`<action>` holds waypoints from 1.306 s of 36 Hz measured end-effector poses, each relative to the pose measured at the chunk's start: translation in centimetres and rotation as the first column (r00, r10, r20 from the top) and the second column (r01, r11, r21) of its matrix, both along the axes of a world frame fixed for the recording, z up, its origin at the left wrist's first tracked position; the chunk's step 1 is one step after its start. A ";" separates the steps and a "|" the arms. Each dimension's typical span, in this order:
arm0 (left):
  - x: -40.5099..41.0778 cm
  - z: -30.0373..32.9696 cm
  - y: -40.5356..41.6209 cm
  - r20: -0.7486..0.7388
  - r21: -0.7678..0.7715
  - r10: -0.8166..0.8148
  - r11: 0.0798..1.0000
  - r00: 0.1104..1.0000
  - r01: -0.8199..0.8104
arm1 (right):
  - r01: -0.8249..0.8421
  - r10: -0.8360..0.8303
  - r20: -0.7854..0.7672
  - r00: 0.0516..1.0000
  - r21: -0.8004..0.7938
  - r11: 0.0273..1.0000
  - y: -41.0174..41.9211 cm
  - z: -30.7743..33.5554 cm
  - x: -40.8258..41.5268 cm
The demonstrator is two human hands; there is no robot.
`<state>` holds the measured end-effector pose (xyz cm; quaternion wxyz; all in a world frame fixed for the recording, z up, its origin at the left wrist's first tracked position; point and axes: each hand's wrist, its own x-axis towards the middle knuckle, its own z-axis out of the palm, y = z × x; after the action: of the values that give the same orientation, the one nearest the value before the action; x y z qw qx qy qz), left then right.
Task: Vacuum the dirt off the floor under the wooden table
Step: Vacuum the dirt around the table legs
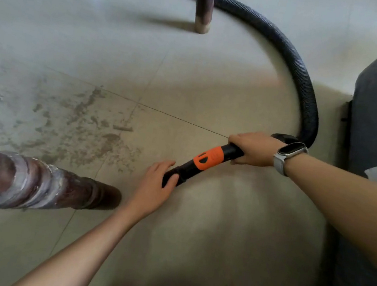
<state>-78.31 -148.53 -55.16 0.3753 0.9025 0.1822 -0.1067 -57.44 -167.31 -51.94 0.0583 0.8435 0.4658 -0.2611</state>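
A thick wooden table leg (35, 185) is seen just left of the left hand (156, 186), with the dirt (85, 127) spread on the floor (208, 228) beyond it. The vacuum nozzle (204, 161) is gripped near its tip by the left hand's thumb and fingers, and its rear by the closed right hand (255, 148). The black hose (306, 86) curves away behind the right hand, past a far table leg (203, 7).

Glossy tiled floor (191, 72), ribbed plastic hose (295, 61), worn wooden table leg (35, 185)

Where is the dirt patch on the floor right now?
In the head view the dirt patch lies left of centre on the tiled floor, just beyond the near table leg and left of the vacuum nozzle.
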 end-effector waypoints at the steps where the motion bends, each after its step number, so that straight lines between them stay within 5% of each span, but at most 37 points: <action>1: 0.2 0.2 0.1 -0.014 0.005 -0.053 0.999 0.999 0.053 | 0.000 0.001 -0.011 1.000 0.017 1.000 0.5 0.0 -0.2; 15: 2.7 4.8 2.2 -0.379 0.085 -0.237 0.954 0.894 0.289 | -0.148 0.146 0.059 0.987 0.019 0.989 4.9 3.5 -3.1; 23: 4.6 6.1 2.7 -0.287 0.207 -0.182 0.947 0.940 0.247 | -0.045 0.045 0.042 0.998 0.008 0.999 6.5 6.3 -2.7; 31: 5.2 6.7 3.8 -0.164 0.380 -0.268 0.871 0.949 0.311 | 0.074 -0.069 -0.040 0.997 0.157 0.985 5.4 5.4 -2.1; 38: 6.7 5.7 4.0 -0.283 0.428 -0.310 0.806 0.908 0.409 | 0.116 -0.100 -0.107 0.989 0.158 0.981 3.4 2.3 -1.3; 41: 6.4 4.8 3.7 -0.271 0.410 -0.203 0.860 0.941 0.304 | 0.110 -0.085 -0.127 0.988 0.202 0.973 3.5 1.0 -1.3; 47: 3.1 3.1 1.3 0.050 0.385 0.065 0.920 0.997 -0.079 | 0.095 -0.055 -0.159 0.986 0.256 0.962 2.6 -0.1 -2.2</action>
<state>-75.21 -147.22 -52.04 0.1969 0.9532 0.2260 -0.0386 -59.67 -164.68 -52.00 -0.0993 0.8387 0.4670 -0.2620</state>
